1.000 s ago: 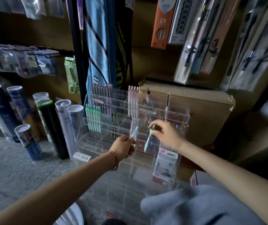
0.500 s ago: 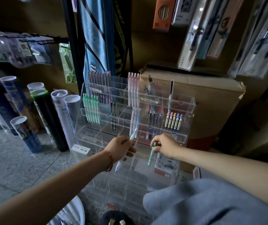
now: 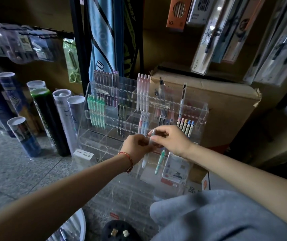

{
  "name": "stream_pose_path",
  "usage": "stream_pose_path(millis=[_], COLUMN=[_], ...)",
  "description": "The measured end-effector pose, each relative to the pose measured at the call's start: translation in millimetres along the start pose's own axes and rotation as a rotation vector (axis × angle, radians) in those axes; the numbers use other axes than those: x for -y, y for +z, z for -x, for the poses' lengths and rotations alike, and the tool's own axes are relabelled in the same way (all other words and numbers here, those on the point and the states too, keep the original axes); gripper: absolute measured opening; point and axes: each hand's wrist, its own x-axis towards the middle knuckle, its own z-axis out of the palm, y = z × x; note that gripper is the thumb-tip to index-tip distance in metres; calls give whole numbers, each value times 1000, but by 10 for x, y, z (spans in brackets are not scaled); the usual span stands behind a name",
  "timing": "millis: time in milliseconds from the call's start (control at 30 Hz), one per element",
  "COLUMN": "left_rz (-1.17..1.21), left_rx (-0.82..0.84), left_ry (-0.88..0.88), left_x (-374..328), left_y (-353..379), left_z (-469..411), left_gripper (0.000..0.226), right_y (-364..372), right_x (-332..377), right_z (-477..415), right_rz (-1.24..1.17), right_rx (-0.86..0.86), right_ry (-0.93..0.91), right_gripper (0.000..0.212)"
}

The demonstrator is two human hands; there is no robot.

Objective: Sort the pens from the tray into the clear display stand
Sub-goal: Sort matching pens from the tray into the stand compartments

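**A:** Seeing any change from half a second ago?

**B:** Yes. Apart before, now brought together at the centre of the frame: the left hand (image 3: 137, 145) and the right hand (image 3: 171, 141), both on the pale translucent slim pen (image 3: 148, 150).

**A:** Gripping what, exactly?

**B:** With the left hand, pinching the middle of the pale pen, held nearly upright with the tip down. With the right hand, pinching the upper end of the same pen between thumb and forefinger. Also still keeping the mint-green plastic pen (image 3: 159, 161) under the lower fingers, hanging tip down just beside the pale one.

**A:** Put into the clear acrylic tiered display stand (image 3: 94, 141) already?

**B:** Not yet. Both held in front of the lower tiers, inside no compartment.

**A:** And the meaning for the task?

**B:** Probably a small pause, not a step forward. Looks like handing the pale pen across or adjusting its top end; cannot tell which. After that, likely sorting by colour, perhaps sending the green one to the row of mint-green pens (image 3: 96, 112) at the left of the stand.
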Motion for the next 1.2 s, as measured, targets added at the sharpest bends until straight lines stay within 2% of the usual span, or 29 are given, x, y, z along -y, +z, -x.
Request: stream_pose_path(millis=[67, 133, 200, 267, 367, 467, 533, 967, 1200], left_rz=[-157, -340, -554, -786, -948, -976, -1004, -1025, -1008], left_rx=[37, 158, 301, 401, 465, 482, 498, 567, 574], left_ry=[71, 90, 65, 96, 175, 165, 164, 113, 113], left_x=[-18, 45, 163, 267, 317, 332, 350, 327, 276], left_y=[0, 23, 32, 30, 13, -3, -4, -16, -12], left_z=[-42, -65, -36, 18, 51, 32, 30, 4, 23], left_gripper=[10, 30, 50, 59, 65, 68, 67, 60, 58], right_y=[-70, -166, -232, -204, -146, -79, -6, 174, 220], right_x=[8, 6, -36, -126, -319, -385, -422, -506, -539], right_z=[-25, -26, 4, 57, 41, 23, 15, -79, -57], right_rz=[4, -22, 64, 268, 287, 254, 316, 582, 650], right_rx=[-74, -205, -287, -172, -91, -19, 51, 155, 289], right_ry=[-10, -34, -78, -73, 29, 89, 76, 190, 258], right_gripper=[8, 9, 13, 18, 17, 14, 15, 23, 42])
